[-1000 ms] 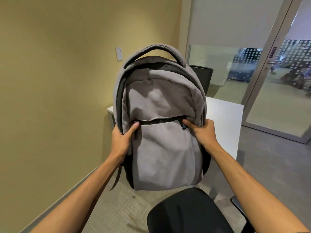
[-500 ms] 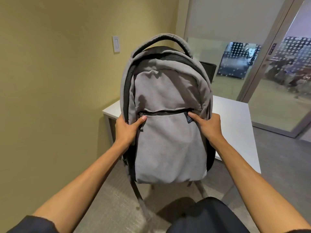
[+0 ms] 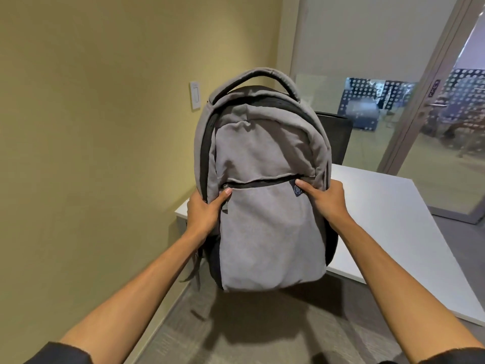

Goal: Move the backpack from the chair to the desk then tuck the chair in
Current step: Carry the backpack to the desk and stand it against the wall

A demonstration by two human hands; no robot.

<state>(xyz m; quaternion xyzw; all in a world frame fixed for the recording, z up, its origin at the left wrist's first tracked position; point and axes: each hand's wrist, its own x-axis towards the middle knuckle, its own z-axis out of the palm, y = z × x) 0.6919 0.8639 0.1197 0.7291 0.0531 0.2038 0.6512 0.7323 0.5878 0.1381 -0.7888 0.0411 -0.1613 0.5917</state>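
I hold a grey backpack upright in the air with both hands. My left hand grips its left side and my right hand grips its right side, thumbs on the front by the pocket zip. The bag hangs in front of the near left corner of the white desk, its bottom lower than the desktop edge. The chair that held the bag is out of view below me.
A yellow wall with a light switch runs along the left. A second black chair stands behind the desk. A glass partition and door close the room on the right. Grey carpet lies below.
The backpack has moved forward and closer to the desk, still held by both hands. The black chair seat has dropped out of view at the bottom edge.
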